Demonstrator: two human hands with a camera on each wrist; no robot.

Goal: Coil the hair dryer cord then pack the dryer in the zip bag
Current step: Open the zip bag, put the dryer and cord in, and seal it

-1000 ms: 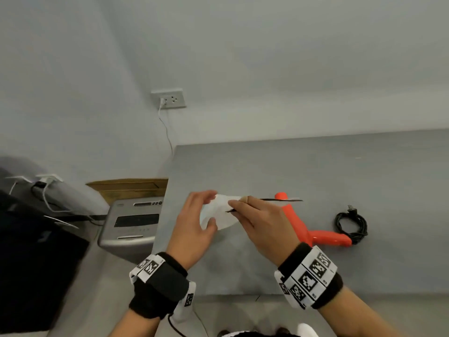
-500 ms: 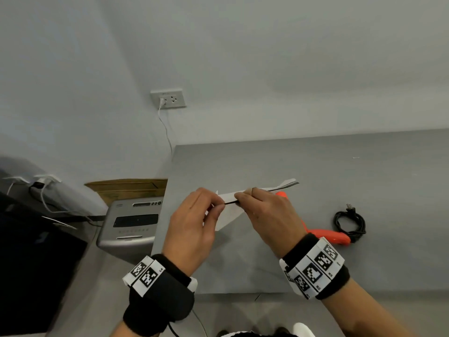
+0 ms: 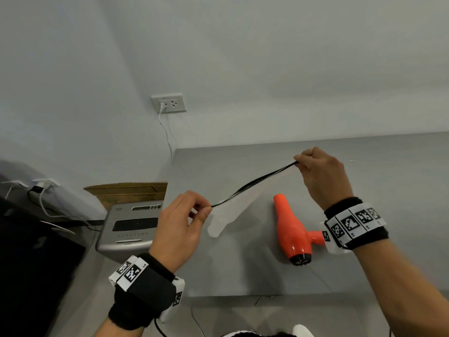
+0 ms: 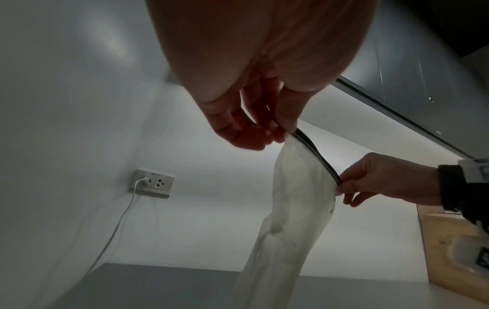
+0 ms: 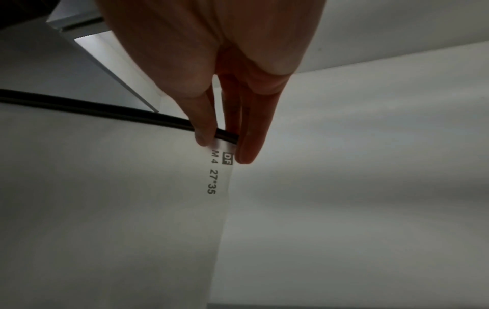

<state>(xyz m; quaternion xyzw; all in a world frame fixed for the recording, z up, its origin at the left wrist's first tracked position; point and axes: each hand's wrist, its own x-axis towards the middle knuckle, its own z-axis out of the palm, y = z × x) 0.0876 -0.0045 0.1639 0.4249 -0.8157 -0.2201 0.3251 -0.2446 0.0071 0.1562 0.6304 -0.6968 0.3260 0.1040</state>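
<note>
A frosted white zip bag (image 3: 226,215) with a black zip strip (image 3: 252,184) hangs above the grey table (image 3: 243,268). My left hand (image 3: 206,210) pinches the strip's near end. My right hand (image 3: 297,164) pinches its far end, held higher. In the left wrist view the bag (image 4: 288,219) hangs down between both hands. In the right wrist view thumb and fingers (image 5: 203,133) pinch the strip beside printed lettering on the bag (image 5: 132,198). The orange hair dryer (image 3: 292,229) lies on the table under my right wrist, nozzle pointing away. Its cord is hidden behind my right wrist.
A silver machine (image 3: 132,227) stands left of the table, with a cardboard box (image 3: 126,192) behind it. A wall socket (image 3: 168,103) holds a white cable. The table's near edge (image 3: 243,296) lies just in front of my wrists.
My hands have drawn apart along the black zip strip. The right hand moved up and to the right, uncovering the dryer. The bag now stretches between the hands.
</note>
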